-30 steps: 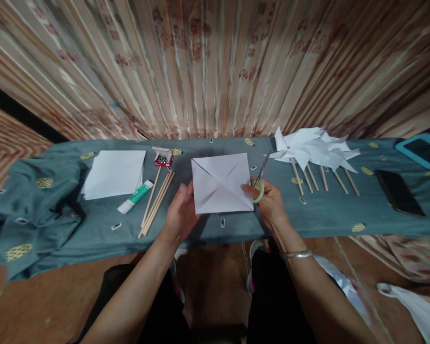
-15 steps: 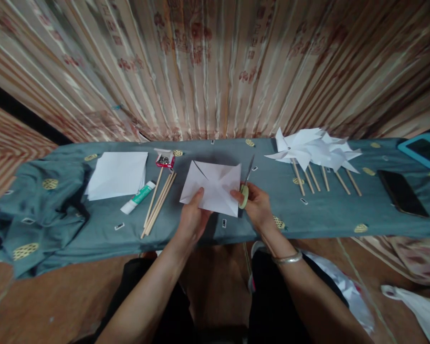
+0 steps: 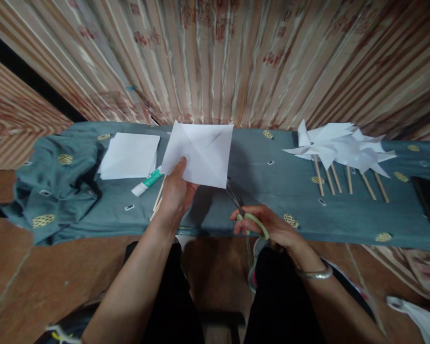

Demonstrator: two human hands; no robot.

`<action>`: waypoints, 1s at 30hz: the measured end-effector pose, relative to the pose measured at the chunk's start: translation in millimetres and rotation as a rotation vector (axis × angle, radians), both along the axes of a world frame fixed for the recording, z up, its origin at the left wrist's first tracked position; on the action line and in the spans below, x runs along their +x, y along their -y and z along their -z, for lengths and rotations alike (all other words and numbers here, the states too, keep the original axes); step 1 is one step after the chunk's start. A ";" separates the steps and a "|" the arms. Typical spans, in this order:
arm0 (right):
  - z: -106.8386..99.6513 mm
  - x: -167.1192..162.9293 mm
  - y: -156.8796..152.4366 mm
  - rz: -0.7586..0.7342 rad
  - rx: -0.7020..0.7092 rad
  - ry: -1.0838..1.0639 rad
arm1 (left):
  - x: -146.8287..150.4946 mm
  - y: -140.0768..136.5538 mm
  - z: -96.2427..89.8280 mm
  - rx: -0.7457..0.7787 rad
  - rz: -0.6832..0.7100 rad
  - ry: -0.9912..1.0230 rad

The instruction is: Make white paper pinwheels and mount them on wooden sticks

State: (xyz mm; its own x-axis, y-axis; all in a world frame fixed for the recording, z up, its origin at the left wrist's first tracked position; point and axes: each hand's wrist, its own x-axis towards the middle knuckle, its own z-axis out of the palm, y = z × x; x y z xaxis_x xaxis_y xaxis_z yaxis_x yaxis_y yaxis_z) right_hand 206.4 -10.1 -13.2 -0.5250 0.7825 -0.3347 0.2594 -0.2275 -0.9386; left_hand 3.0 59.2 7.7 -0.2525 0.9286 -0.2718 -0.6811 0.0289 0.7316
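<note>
A square sheet of white paper (image 3: 204,148), creased and with a slit toward its upper right, is pinched in my left hand (image 3: 179,191), thumb on top. My right hand (image 3: 265,223) has its fingers in the pale green handles of a pair of scissors (image 3: 240,210). The blades point up and left, their tips close to the paper's lower right corner; whether they touch it I cannot tell. Behind my left hand, wooden sticks (image 3: 157,200) and a green and white glue stick (image 3: 146,182) are partly covered.
A stack of white paper squares (image 3: 131,155) lies at the left, beside bunched cloth (image 3: 64,177). Several white paper pinwheels (image 3: 338,145) on wooden sticks rest at the right, with a dark phone (image 3: 429,198) farther over. A patterned curtain (image 3: 215,62) hangs behind the cloth-covered table (image 3: 272,186).
The paper has been lifted and turned in my left hand. My right hand has let go of the paper, drawn down and swung the scissors so their blades point at its corner.
</note>
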 end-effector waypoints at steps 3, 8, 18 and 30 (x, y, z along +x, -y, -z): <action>0.0 -2.7 -0.9 0.016 0.003 -0.009 | 4.9 2.7 2.9 0.001 0.015 0.001; 1.2 -4.0 -1.0 0.052 0.022 -0.035 | 8.9 5.1 3.5 -0.052 0.026 0.011; 6.8 -2.6 -1.2 0.051 0.006 -0.057 | 13.6 10.7 2.7 -0.030 0.074 0.007; 5.1 -1.4 -1.6 0.053 0.033 -0.041 | 14.6 10.8 3.3 -0.049 0.060 0.008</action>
